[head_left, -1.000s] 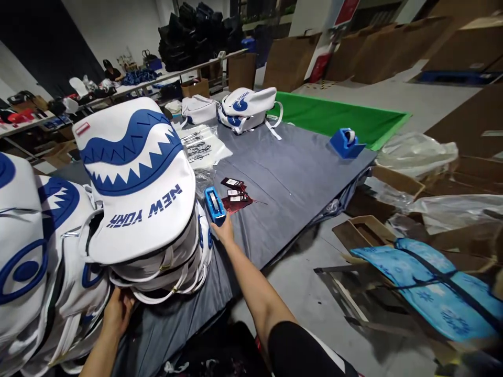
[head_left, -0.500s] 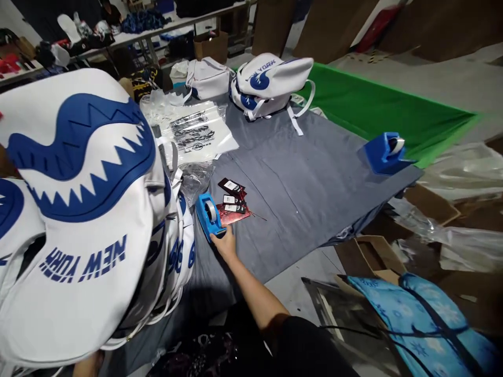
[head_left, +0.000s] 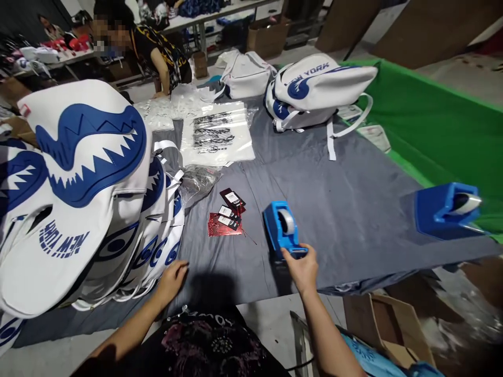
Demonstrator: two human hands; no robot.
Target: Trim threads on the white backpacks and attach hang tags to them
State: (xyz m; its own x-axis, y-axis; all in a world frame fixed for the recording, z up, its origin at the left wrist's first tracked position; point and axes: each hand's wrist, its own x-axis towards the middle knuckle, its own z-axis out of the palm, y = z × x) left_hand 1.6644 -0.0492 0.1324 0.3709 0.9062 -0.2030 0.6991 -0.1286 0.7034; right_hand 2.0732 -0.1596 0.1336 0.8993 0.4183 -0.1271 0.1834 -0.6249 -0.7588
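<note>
A: Step?
B: Handling the blue tape dispenser (head_left: pixel 274 225), on or just above the grey surface (head_left: pixel 353 209), right of the tags (head_left: pixel 232 198). Right hand (head_left: pixel 305 269): fingers clamped on its front end.
A: Next move?
B: Shifting it would need a firm pinch, I'd say.
A: Left hand (head_left: pixel 171 280)?
B: Beside the white bags (head_left: pixel 88 209); can't tell finger gap.
</note>
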